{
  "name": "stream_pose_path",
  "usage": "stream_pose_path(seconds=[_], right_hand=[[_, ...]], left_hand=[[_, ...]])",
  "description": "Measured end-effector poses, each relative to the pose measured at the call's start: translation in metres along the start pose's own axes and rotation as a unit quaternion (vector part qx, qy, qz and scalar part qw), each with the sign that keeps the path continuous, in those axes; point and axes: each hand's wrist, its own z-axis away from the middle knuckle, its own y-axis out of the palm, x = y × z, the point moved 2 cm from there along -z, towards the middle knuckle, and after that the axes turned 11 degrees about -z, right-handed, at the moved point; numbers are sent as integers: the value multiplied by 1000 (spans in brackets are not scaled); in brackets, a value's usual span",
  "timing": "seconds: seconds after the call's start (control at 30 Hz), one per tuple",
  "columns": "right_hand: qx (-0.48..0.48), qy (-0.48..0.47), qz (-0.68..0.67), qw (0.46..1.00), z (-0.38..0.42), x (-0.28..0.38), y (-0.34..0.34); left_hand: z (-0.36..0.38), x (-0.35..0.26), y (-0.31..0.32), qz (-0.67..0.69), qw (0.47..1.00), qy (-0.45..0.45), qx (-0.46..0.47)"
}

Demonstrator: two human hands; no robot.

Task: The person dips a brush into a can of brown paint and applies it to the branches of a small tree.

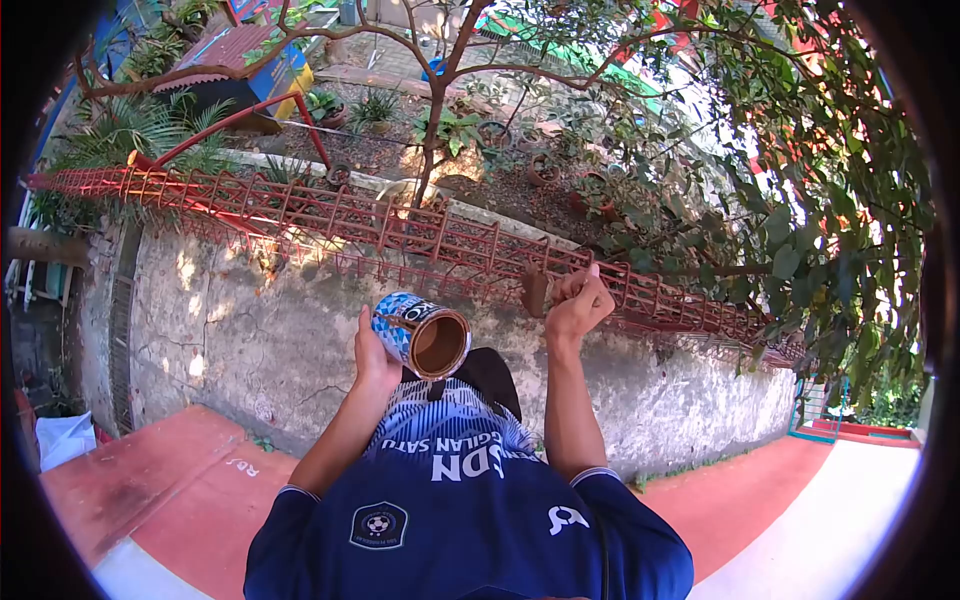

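Observation:
My left hand (374, 358) is wrapped round a paint can (397, 322) with a blue-and-white patterned label. The can tilts with its open mouth towards me, and brown paint coats its inside and rim. A brown drip runs down its side. My right hand (579, 306) is raised at the red metal lattice (440, 238), its fingers curled in. Just left of these fingers hangs a small brown, flat piece (535, 291); whether it is a brush head or a pad I cannot make out.
The lattice runs along the top of a weathered concrete wall (250, 330). Beyond it are a thin tree (433, 130), potted plants and soil. Leafy branches (800, 220) overhang on the right. Red-painted floor (200, 500) lies below, with a white sheet (65, 440) at far left.

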Motion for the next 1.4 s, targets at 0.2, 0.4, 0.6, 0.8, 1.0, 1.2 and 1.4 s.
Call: stream_pose_path(seconds=[0.2,0.4,0.6,0.8,1.0,1.2,1.4], right_hand=[[3,19,-70,997,-56,-3,22],[-141,58,-144,978,-93,-19,6],[-80,69,-136,985,-98,-26,-14],[-43,52,-85,994,-101,-16,-4],[-2,20,-52,998,-100,-19,-6],[44,-51,42,997,-87,-34,-3],[106,-92,157,977,-78,-37,0]], left_hand=[[-3,5,-1,-16,1000,14,4],[14,9,26,13,999,40,-23],[10,29,34,23,999,31,-23],[18,35,33,55,997,44,-12],[18,40,21,70,994,72,-33],[24,38,26,80,993,73,-43],[23,36,31,72,994,77,-40]])
